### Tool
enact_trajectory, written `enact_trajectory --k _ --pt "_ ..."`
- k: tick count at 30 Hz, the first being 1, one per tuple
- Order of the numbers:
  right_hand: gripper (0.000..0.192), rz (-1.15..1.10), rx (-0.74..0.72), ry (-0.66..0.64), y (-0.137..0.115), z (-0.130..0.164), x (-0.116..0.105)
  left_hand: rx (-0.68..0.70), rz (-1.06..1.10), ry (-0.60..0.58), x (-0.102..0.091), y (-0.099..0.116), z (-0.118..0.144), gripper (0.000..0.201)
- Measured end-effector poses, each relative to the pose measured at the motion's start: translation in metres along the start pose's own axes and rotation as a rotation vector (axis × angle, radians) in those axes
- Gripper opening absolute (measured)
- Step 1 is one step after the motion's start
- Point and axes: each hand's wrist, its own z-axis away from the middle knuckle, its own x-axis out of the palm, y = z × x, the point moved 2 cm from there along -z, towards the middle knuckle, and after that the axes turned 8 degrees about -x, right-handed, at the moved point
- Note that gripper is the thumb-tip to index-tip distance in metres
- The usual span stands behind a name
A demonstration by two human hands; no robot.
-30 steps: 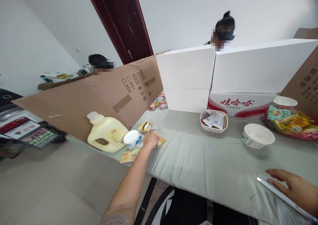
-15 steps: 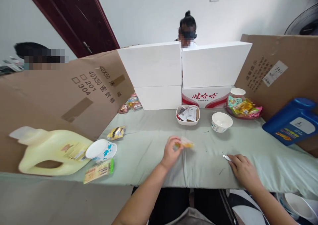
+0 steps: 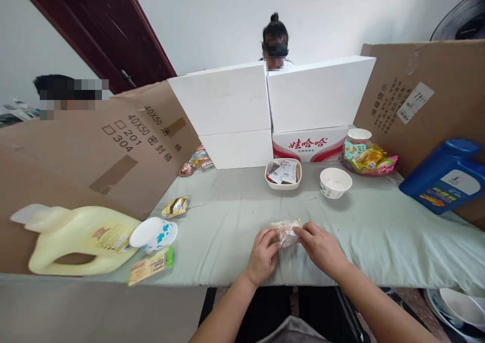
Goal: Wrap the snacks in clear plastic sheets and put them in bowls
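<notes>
A crinkled clear plastic packet (image 3: 284, 226) with something yellowish inside lies at the near middle of the table. My left hand (image 3: 263, 256) grips its left side, fingers closed. My right hand (image 3: 321, 247) is at the packet's right side, with thumb and fingertips pinched on a small white label (image 3: 291, 233) that lies against the plastic. Part of the label and the packet's lower edge are hidden by my fingers. Beyond the packet stand a white tub (image 3: 283, 184) of small printed packets and labels, and a white paper bowl (image 3: 335, 184).
To the left are a yellow jug (image 3: 91, 232), a tipped paper bowl (image 3: 153, 233) and two packets, one yellow (image 3: 176, 206). A blue bottle (image 3: 443, 176) and a basket of snacks (image 3: 369, 162) stand right. White boxes (image 3: 223, 100) and cardboard (image 3: 125, 146) wall the table; two people sit beyond.
My right hand has moved left with the small white label and met the packet. My left hand has lowered the packet slightly toward me, and both hands are now on it.
</notes>
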Motion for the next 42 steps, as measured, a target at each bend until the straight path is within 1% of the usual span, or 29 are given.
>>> enact_trajectory --k 2,3,5,8,11,13,15,17,18,21,22,23,24,26,27,28,30,31,32,33,34,35,36,37,38,39,40,41,42 --pt "0.026 0.023 -0.064 -0.059 -0.014 -0.018 0.002 -0.023 0.045 0.014 0.001 -0.002 0.0 0.027" --pt "0.025 0.028 -0.074 -0.079 -0.016 -0.022 0.003 -0.035 0.061 0.009 0.001 -0.002 0.0 0.025" --pt "0.024 0.021 -0.051 -0.102 -0.01 -0.018 0.006 -0.06 0.077 -0.013 0.0 -0.002 -0.001 0.023" --pt "0.028 -0.025 0.047 -0.095 0.021 0.01 0.008 -0.084 0.091 -0.039 0.0 -0.001 -0.001 0.019" --pt "0.028 -0.024 0.147 -0.031 0.06 0.048 0.009 -0.14 0.132 -0.019 0.001 -0.003 -0.001 0.02" --pt "0.027 0.027 0.216 0.031 0.078 0.066 0.007 -0.211 0.162 0.002 0.004 -0.007 -0.001 0.031" --pt "0.027 0.058 0.274 0.105 0.082 0.072 0.005 -0.269 0.166 0.001 0.006 -0.011 -0.001 0.046" --pt "0.032 0.014 0.275 0.171 0.069 0.065 0.002 -0.277 0.147 -0.04 0.008 -0.012 -0.004 0.051" --pt "0.04 -0.037 0.242 0.187 0.056 0.057 0.001 -0.266 0.137 -0.066 0.007 -0.012 -0.005 0.046" --pt "0.067 -0.179 0.071 0.153 0.009 0.028 0.004 -0.235 0.16 -0.103 0.005 -0.008 -0.008 0.017" --pt "0.069 -0.197 0.017 0.136 -0.005 0.019 0.007 -0.237 0.191 -0.092 0.004 -0.007 -0.008 0.011" --pt "0.064 -0.21 -0.026 0.132 -0.015 0.012 0.01 -0.248 0.233 -0.072 0.003 -0.007 -0.008 0.01" --pt "0.053 -0.223 -0.051 0.145 -0.021 0.008 0.013 -0.275 0.281 -0.04 0.002 -0.008 -0.006 0.011" --pt "0.028 -0.272 -0.021 0.224 -0.019 0.007 0.02 -0.385 0.389 0.067 0.001 -0.014 0.0 0.012" --pt "0.022 -0.302 0.039 0.276 -0.012 0.01 0.023 -0.462 0.443 0.138 0.0 -0.019 0.005 0.013" --pt "0.02 -0.33 0.12 0.322 -0.001 0.016 0.025 -0.543 0.489 0.212 -0.002 -0.025 0.01 0.015" --pt "0.021 -0.354 0.296 0.371 0.024 0.031 0.026 -0.684 0.539 0.351 -0.007 -0.036 0.021 0.02" --pt "0.021 -0.347 0.366 0.381 0.035 0.039 0.025 -0.732 0.53 0.415 -0.011 -0.04 0.026 0.021" --pt "0.021 -0.33 0.414 0.392 0.043 0.046 0.022 -0.757 0.495 0.479 -0.016 -0.041 0.031 0.021" --pt "0.022 -0.308 0.441 0.41 0.048 0.052 0.018 -0.75 0.441 0.537 -0.021 -0.039 0.034 0.021" --pt "0.022 -0.283 0.451 0.44 0.048 0.056 0.013 -0.698 0.38 0.579 -0.028 -0.034 0.036 0.019" --pt "0.021 -0.262 0.444 0.479 0.045 0.058 0.007 -0.599 0.329 0.585 -0.033 -0.026 0.036 0.016" --pt "0.02 -0.252 0.419 0.516 0.038 0.058 0.001 -0.46 0.297 0.545 -0.037 -0.015 0.035 0.012" --pt "0.019 -0.257 0.37 0.54 0.027 0.056 -0.005 -0.306 0.285 0.452 -0.04 -0.001 0.032 0.007" --pt "0.017 -0.28 0.295 0.535 0.015 0.052 -0.009 -0.16 0.283 0.307 -0.039 0.012 0.028 0.006" --pt "0.016 -0.316 0.191 0.495 0.001 0.047 -0.012 -0.041 0.277 0.136 -0.037 0.025 0.024 0.006" --pt "0.016 -0.354 0.069 0.418 -0.012 0.041 -0.012 0.038 0.256 -0.03 -0.035 0.036 0.019 0.008" --pt "0.017 -0.381 -0.049 0.316 -0.024 0.035 -0.011 0.076 0.218 -0.165 -0.032 0.043 0.014 0.009" --pt "0.019 -0.388 -0.142 0.208 -0.032 0.031 -0.009 0.087 0.168 -0.255 -0.03 0.046 0.008 0.011"
